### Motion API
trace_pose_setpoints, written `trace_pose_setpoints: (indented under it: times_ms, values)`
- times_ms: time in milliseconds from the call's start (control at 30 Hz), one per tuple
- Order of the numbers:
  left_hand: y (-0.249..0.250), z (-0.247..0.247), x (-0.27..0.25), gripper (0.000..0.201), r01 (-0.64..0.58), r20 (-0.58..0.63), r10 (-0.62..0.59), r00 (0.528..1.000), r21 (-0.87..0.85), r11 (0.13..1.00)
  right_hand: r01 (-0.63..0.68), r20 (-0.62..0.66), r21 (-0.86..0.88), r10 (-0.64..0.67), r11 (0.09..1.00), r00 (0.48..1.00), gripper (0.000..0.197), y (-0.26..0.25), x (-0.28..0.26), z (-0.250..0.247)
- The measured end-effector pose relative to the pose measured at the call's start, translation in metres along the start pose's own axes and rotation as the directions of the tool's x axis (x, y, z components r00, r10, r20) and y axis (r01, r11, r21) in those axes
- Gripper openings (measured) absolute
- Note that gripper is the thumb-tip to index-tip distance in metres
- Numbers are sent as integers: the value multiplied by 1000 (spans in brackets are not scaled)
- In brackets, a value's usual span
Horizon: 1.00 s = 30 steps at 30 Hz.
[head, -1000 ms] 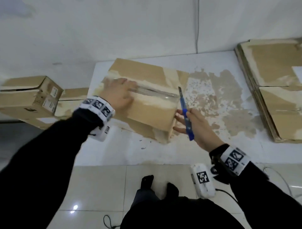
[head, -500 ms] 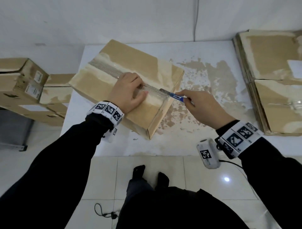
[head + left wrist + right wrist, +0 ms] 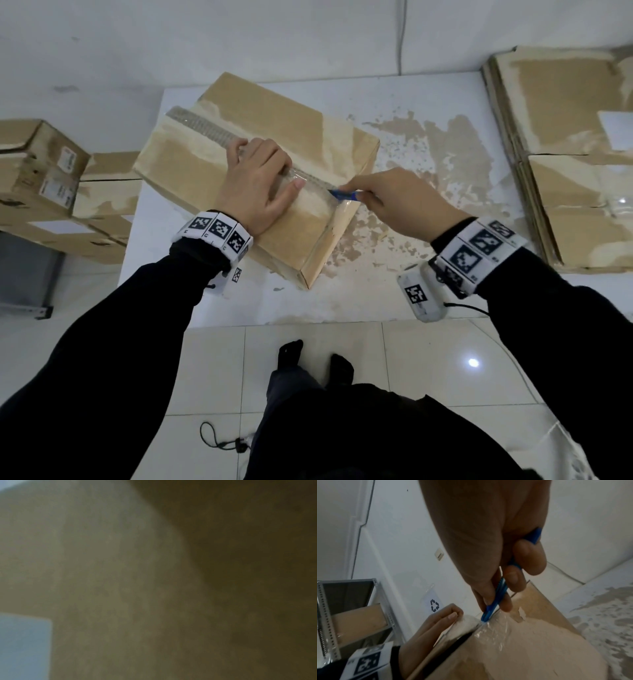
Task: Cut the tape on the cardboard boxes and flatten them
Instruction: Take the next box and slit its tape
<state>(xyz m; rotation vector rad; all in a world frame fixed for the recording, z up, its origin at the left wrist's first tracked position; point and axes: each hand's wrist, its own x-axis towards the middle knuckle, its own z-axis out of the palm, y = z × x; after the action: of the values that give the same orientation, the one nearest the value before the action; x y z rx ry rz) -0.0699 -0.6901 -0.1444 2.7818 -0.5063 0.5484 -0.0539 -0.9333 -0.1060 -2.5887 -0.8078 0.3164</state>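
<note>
A brown cardboard box (image 3: 191, 164) lies slantwise on the white table (image 3: 342, 301), with clear tape (image 3: 205, 126) running along its top seam. My left hand (image 3: 260, 185) presses flat on the box top, fingers across the tape. My right hand (image 3: 400, 202) grips a blue utility knife (image 3: 344, 195), its tip in the tape at the near right end of the seam. In the right wrist view the blue knife (image 3: 494, 601) meets the crinkled tape (image 3: 491, 632), and the seam gapes dark below it. The left wrist view is a dark blur.
Flattened cardboard (image 3: 565, 137) is stacked at the table's right. More taped boxes (image 3: 37, 171) sit on a metal shelf (image 3: 20, 274) at the left. The table top has patches of worn brown surface (image 3: 445, 164). A cable (image 3: 219, 442) lies on the tiled floor.
My right hand has brought the knife from upright beside the box down into the tape at the seam's end. My left hand slid along the tape toward the knife.
</note>
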Motion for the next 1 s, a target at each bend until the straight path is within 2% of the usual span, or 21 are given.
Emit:
trace_pose_setpoints:
  times_ms: [133, 233, 333, 367, 467, 533, 600, 667, 700, 733, 767, 800, 833, 867, 900, 967, 1000]
  values:
    - [3, -1, -2, 30, -8, 6, 8, 1000, 13, 1000, -79, 137, 168, 56, 983, 989, 30, 15, -12, -7]
    - [2, -2, -2, 30, -14, -14, 14, 1000, 4, 1000, -140, 185, 313, 85, 939, 979, 30, 23, -28, -5]
    - [3, -3, 1, 31, 13, -79, -14, 997, -16, 1000, -163, 282, 446, 35, 880, 959, 28, 16, -45, 13]
    - [3, -3, 3, 32, 20, -78, -20, 997, -8, 1000, -160, 279, 485, 22, 860, 960, 27, 12, -50, 19]
    - [0, -2, 4, 37, 2, 29, -3, 1000, 31, 1000, -186, 143, 528, 129, 829, 981, 26, 14, -63, 21]
    - [-1, -3, 4, 45, -42, 169, 25, 985, 94, 995, -195, -5, 461, 222, 866, 975, 29, 22, -72, 11]
    - [5, -6, 9, 51, -48, 270, 5, 963, 151, 987, -153, -133, 341, 208, 928, 969, 30, 26, -74, 6]
    - [14, -11, 15, 47, 58, 337, -115, 935, 175, 983, -95, -172, 239, 139, 966, 975, 30, 24, -68, 10]
    - [20, -13, 16, 43, 168, 379, -211, 901, 144, 975, -76, -178, 214, 115, 974, 977, 29, 22, -64, 15]
    - [23, -16, 18, 42, 306, 446, -309, 840, 79, 949, -68, -177, 204, 105, 977, 979, 28, 20, -60, 20]
    - [27, -18, 20, 41, 497, 506, -402, 763, -63, 865, -62, -176, 194, 97, 979, 980, 27, 19, -58, 25]
    - [30, -18, 23, 41, 675, 553, -474, 685, -239, 698, -55, -179, 173, 86, 983, 980, 27, 16, -57, 29]
    - [35, -18, 27, 39, 793, 581, -542, 607, -404, 456, -48, -185, 137, 73, 989, 980, 27, 14, -57, 33]
    - [39, -16, 32, 38, 832, 574, -618, 537, -480, 278, -42, -201, 84, 58, 996, 978, 27, 12, -58, 35]
    - [43, -12, 36, 38, 840, 534, -694, 483, -506, 196, -37, -230, 10, 38, 999, 972, 28, 9, -61, 35]
    - [53, -2, 41, 28, 837, 442, -782, 440, -518, 178, -43, -301, -151, -5, 988, 954, 32, 8, -65, 33]
    - [57, 1, 42, 33, 837, 422, -798, 431, -517, 179, -57, -334, -199, -13, 978, 942, 35, 8, -65, 32]
